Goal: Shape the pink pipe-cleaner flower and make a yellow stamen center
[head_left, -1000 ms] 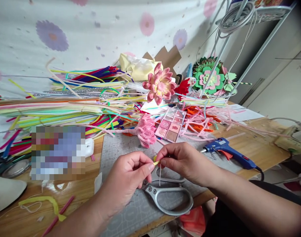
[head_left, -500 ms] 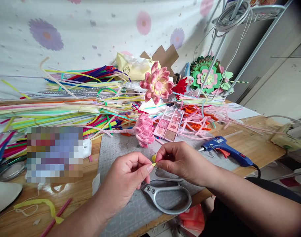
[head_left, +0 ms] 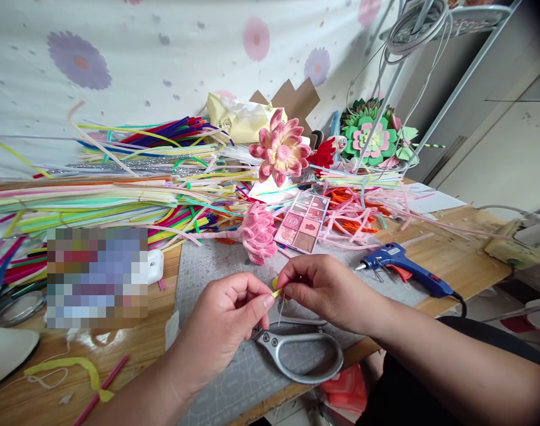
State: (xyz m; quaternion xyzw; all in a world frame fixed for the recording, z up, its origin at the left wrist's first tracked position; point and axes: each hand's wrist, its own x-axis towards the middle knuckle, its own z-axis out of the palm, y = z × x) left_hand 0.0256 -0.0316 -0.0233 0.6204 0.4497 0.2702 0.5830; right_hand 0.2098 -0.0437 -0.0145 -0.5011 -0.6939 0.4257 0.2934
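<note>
My left hand (head_left: 234, 313) pinches one end of a small yellow strip (head_left: 276, 293) between thumb and forefinger. At its other end, the fingertips of my right hand (head_left: 316, 290) are closed on the same strip. A thin pale thread or wire (head_left: 281, 310) dangles below my right fingertips. Metal scissors (head_left: 273, 348) lie under both hands on the grey cutting mat (head_left: 225, 378), their blades hidden by my left hand. Behind my right fingers, a yellow round piece (head_left: 275, 283) shows only in part. Just beyond the hands rests a pink fuzzy flower (head_left: 258, 234).
A blue glue gun (head_left: 394, 266) lies to the right, its cord over the table edge. Behind the mat are a makeup palette (head_left: 303, 223), a pink-and-yellow flower (head_left: 280, 148) and bundles of pipe cleaners (head_left: 96, 201). A yellow crepe strip (head_left: 81, 364) lies at the left.
A thin thread or wire now shows hanging under my right fingertips. My right fingers have shifted slightly; both hands keep their pinch on the yellow strip.
</note>
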